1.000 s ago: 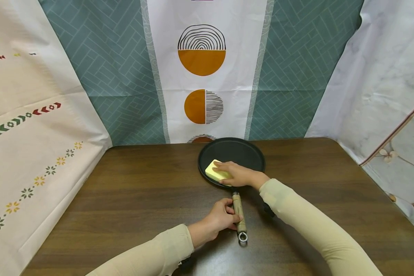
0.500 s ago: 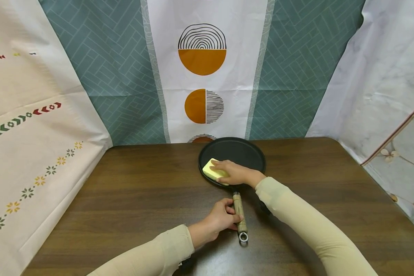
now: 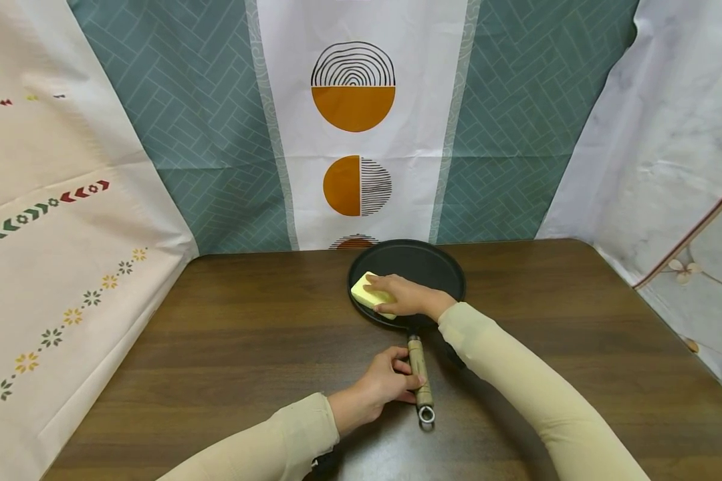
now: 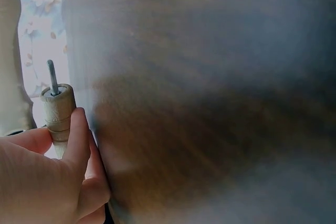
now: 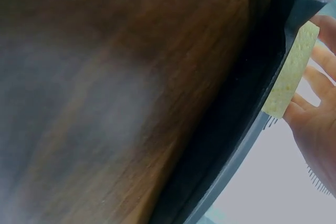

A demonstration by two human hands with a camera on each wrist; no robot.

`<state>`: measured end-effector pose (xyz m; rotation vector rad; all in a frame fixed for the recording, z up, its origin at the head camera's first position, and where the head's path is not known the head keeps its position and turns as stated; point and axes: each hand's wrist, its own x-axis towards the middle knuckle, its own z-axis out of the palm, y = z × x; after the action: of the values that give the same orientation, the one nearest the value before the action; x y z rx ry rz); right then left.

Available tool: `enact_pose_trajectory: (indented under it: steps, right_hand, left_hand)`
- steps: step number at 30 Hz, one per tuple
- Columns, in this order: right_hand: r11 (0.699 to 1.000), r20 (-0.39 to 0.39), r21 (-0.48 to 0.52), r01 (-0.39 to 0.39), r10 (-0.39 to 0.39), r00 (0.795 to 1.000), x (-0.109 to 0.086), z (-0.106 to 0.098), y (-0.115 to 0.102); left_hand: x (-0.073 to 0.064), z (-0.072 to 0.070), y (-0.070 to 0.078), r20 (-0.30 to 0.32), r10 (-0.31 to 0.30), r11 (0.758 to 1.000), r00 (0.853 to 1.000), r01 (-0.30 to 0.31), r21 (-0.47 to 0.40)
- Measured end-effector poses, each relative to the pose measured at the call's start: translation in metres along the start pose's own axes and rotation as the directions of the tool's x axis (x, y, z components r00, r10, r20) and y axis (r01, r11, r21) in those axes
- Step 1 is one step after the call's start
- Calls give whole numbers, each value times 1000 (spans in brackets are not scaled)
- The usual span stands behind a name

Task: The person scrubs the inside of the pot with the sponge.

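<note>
A round black flat pan [image 3: 424, 267] lies on the table, its wooden handle [image 3: 416, 361] pointing toward me. My left hand [image 3: 382, 384] pinches that handle between thumb and fingers; the left wrist view shows the handle's end with its metal ring [image 4: 52, 77] standing out past the fingertips. On the left part of the pan's surface, my right hand [image 3: 404, 295] holds a pale yellow sponge [image 3: 364, 292] from above, fingers spread over it. Seen from low down in the right wrist view, the sponge [image 5: 291, 72] stands between the fingers and the pan rim [image 5: 257, 116].
The brown wooden table [image 3: 265, 321] extends to both sides of the pan. A patterned cloth [image 3: 361, 133] hangs behind its far edge, close to the pan. Light cloths hang at left [image 3: 66, 234] and right [image 3: 668, 167].
My right hand has slid the sponge a little left and farther away across the pan. The left hand stays on the handle, almost unmoved.
</note>
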<state>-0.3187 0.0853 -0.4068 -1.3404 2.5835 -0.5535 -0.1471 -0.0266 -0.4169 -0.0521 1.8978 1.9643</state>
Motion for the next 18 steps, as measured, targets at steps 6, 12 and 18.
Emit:
enact_pose_trajectory:
  steps: [6, 12, 18]
  right_hand:
    - [999, 15, -2, -36, 36, 999, 7, 0, 3]
    - [998, 15, -9, -60, 61, 998, 15, -2, 5]
    - [997, 16, -13, -82, 82, 996, 21, -4, 7]
  left_hand:
    - [0, 0, -1, 3, 7, 1000, 1000, -7, -3]
    - [1, 0, -2, 1, 20, 1000, 1000, -20, 2]
    - [2, 0, -4, 3, 26, 1000, 1000, -26, 9]
